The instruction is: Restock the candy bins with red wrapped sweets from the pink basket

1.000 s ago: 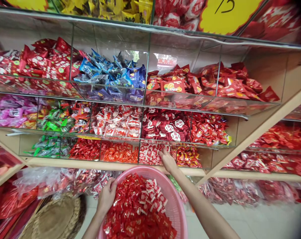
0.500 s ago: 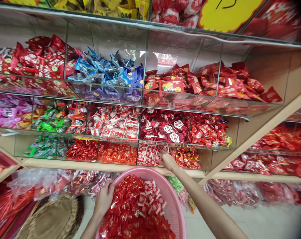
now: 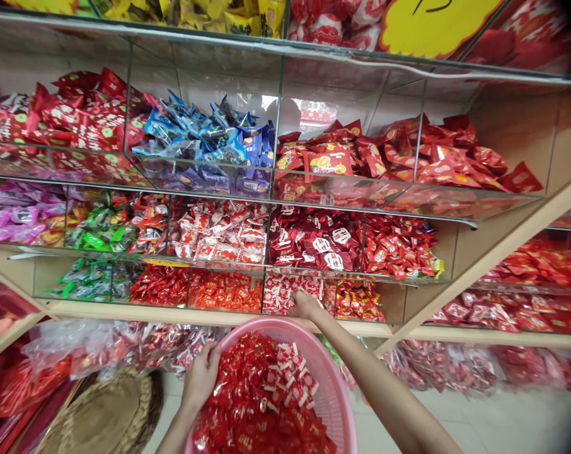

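My left hand (image 3: 203, 372) grips the rim of a pink plastic basket (image 3: 336, 384) at its left side. Red wrapped candies (image 3: 248, 378) fill most of the basket, with white-and-red ones (image 3: 290, 377) heaped at the upper right. Beyond the basket, my right hand (image 3: 305, 305) reaches into a bottom-shelf compartment of small white-and-red candies (image 3: 278, 291). Its fingertips are down among those candies, so whether they hold any is hidden.
Glass-divided shelves (image 3: 229, 318) hold many wrapped candies. A slanted wooden beam (image 3: 493, 252) stands at the right. Under the shelves lie clear bags of candy (image 3: 96, 343), and a woven basket (image 3: 101, 416) is at lower left.
My right hand has shifted a little left and down within the white-and-red candy compartment. My left hand remains on the pink basket's rim.
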Available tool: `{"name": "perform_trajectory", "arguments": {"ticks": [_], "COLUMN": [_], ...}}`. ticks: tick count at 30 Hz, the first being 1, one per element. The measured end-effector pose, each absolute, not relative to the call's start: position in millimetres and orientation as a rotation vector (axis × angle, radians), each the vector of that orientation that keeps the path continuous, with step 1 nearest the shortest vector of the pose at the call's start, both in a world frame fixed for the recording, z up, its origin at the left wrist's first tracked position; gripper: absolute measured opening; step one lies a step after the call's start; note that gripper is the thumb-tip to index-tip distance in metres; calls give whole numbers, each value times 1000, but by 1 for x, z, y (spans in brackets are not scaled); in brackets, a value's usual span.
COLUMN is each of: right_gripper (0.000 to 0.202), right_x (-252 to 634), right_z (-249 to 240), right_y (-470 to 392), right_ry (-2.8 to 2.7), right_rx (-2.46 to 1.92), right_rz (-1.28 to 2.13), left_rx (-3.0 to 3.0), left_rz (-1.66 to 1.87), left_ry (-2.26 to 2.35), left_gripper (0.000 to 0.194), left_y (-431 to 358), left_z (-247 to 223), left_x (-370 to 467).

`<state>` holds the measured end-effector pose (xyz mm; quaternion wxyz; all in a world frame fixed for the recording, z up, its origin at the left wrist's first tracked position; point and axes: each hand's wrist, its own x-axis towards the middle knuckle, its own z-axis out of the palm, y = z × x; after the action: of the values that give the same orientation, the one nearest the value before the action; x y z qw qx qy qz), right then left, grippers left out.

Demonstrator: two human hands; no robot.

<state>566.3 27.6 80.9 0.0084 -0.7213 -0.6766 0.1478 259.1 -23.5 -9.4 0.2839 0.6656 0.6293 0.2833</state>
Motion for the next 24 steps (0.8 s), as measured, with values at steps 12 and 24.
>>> {"name": "perform_trajectory", "arguments": {"ticks": [12,24], "right_gripper": [24,28], "right_x": [565,539], "right_z": [90,90], "right_y": [36,63], "right_ry": [-2108,-2268], "right_rx": [-2340,-2255], "right_rz": [505,145], "left_rx": [1785,1780], "left_rz": [797,812], "left_ry": [1670,1649], "left_gripper": [39,39], "left_y": [-24,-22], "left_z": [-10,-16], "left_x": [259,258]}}
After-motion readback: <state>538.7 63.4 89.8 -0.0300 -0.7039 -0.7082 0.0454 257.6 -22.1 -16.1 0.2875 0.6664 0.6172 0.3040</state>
